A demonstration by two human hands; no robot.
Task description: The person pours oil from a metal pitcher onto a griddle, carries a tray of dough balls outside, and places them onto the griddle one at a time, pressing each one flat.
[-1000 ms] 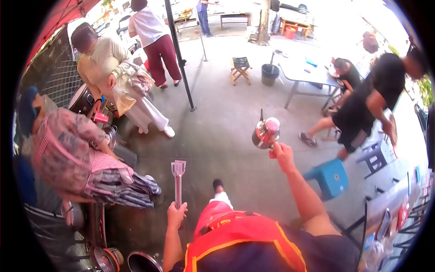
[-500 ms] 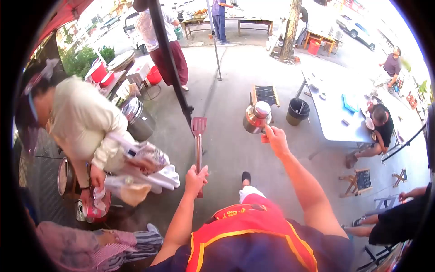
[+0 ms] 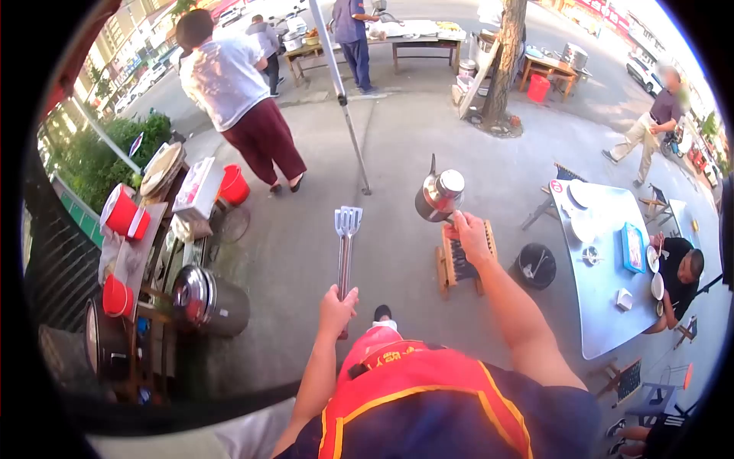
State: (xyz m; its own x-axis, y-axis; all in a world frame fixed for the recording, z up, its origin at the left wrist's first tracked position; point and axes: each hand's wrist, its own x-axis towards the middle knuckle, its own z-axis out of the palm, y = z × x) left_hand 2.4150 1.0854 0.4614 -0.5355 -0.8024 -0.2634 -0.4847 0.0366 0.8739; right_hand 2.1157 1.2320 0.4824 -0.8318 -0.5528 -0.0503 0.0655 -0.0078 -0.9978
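Observation:
My left hand [image 3: 337, 310] is closed around the handle end of slotted metal tongs [image 3: 346, 243], held up with the slotted head pointing away from me. Its fingers partly cover the handle. My right hand [image 3: 471, 236], arm stretched forward, grips the side handle of a shiny steel kettle [image 3: 433, 200]. A thin spout rises from the kettle's far side, and its round lid [image 3: 452, 181] faces me. Below and behind the kettle, a folding stool [image 3: 465, 264] stands on the pavement.
A black bin [image 3: 536, 266] and a table with dishes [image 3: 604, 306] stand right, where a person sits. A large steel pot [image 3: 222, 306] and red buckets [image 3: 234, 184] are left. A metal pole [image 3: 345, 115] and a tree trunk [image 3: 505, 69] rise ahead; people walk beyond.
My view has moved forward; the person bending at left has gone out of sight. The stool, bin and table appear nearer. Both hands keep their hold on the tongs and kettle.

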